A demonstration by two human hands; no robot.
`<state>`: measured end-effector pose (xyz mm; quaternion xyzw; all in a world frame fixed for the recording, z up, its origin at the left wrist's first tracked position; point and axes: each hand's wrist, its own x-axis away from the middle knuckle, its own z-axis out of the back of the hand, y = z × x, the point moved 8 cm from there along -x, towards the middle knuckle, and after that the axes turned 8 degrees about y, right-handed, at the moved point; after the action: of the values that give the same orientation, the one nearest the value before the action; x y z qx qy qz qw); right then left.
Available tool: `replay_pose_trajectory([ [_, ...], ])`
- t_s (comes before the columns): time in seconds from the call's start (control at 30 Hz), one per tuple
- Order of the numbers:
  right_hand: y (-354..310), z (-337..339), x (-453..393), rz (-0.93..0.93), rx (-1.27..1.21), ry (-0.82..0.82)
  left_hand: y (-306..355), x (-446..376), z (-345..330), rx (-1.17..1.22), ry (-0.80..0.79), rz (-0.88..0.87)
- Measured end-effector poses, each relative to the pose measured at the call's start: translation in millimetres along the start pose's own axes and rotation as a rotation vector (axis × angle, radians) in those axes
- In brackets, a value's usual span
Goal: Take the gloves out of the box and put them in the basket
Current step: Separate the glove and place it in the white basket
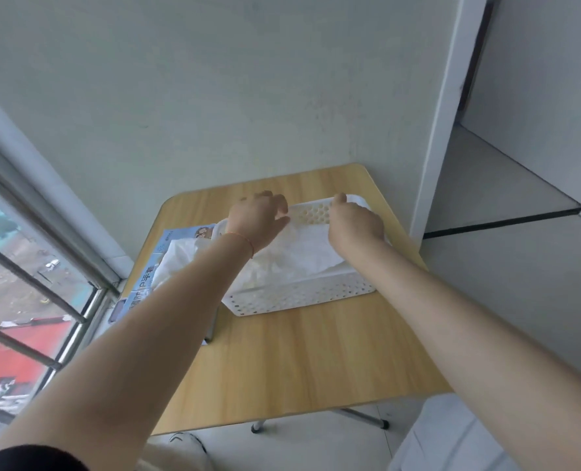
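Wooden folding table (302, 351) against a pale wall, window with metal bars on the left. White perforated plastic basket (299, 295) sits on the far half of the table, long side toward the camera. Blue gloves box (139, 294) lies flat just left of the basket, touching or nearly touching its left end; partly hidden under the left forearm.

Thin translucent white gloves (302, 253) piled inside the basket, filling most of it, top of the pile about level with the rim. More of the same white film (176, 260) bunched out of the box opening.

Both arms reach over the basket. Left hand (258, 219) at the far-left corner, fingers curled down onto the glove pile; looks like it's pinching the film, but the fingertips are turned away from the camera. Right hand (355, 224) at the far-right part of the basket, fingers curled, thumb up, gripping the far edge of the glove film. Thin orange string bracelet (244, 241) on the left wrist.
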<state>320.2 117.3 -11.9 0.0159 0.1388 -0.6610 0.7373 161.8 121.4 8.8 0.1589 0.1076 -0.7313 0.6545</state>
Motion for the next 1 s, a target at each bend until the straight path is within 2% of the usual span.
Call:
replay_pose_trajectory([
  [0.07, -2.7, -3.4, -0.4, 0.034, 0.042, 0.001, 7.8, 6.1, 10.6, 0.000, 0.108, -0.068],
  [0.13, -6.4, -4.9, -0.6, 0.067, 0.078, 0.009, 15.0, 16.4, 22.9, 0.105, 0.167, -0.105],
  [0.2, -8.6, -3.8, -1.0, 0.087, 0.111, 0.028, 21.7, 27.7, 18.1, 0.193, 0.026, -0.135],
  [0.27, -8.6, -2.0, -1.0, 0.099, 0.142, 0.043, 22.4, 40.1, 1.4, 0.155, -0.197, -0.141],
  [0.33, -9.7, -2.2, -0.2, 0.118, 0.181, 0.046, 13.1, 50.9, -12.0, 0.083, -0.331, -0.124],
  [0.53, -10.1, -14.5, -1.6, 0.129, 0.297, -0.054, -9.8, 68.8, -44.7, 0.031, -0.495, -0.054],
  [0.63, -12.2, -6.7, -1.0, 0.138, 0.317, -0.005, -9.2, 70.4, -44.2, 0.049, -0.519, -0.031],
  [0.7, -17.6, 7.0, -0.6, 0.134, 0.298, 0.084, -11.9, 67.0, -24.4, 0.168, -0.419, 0.044],
  [0.8, -38.9, 21.5, -0.7, 0.157, 0.114, 0.133, -29.5, 60.9, 26.9, 0.335, -0.073, 0.094],
  [0.93, -97.9, 17.1, 6.1, 0.249, -0.304, -0.002, -90.7, 73.5, 70.2, 0.333, 0.211, 0.244],
  [1.0, -130.1, 12.7, 13.8, 0.284, -0.487, -0.058, -123.3, 86.3, 74.7, 0.326, 0.224, 0.350],
])
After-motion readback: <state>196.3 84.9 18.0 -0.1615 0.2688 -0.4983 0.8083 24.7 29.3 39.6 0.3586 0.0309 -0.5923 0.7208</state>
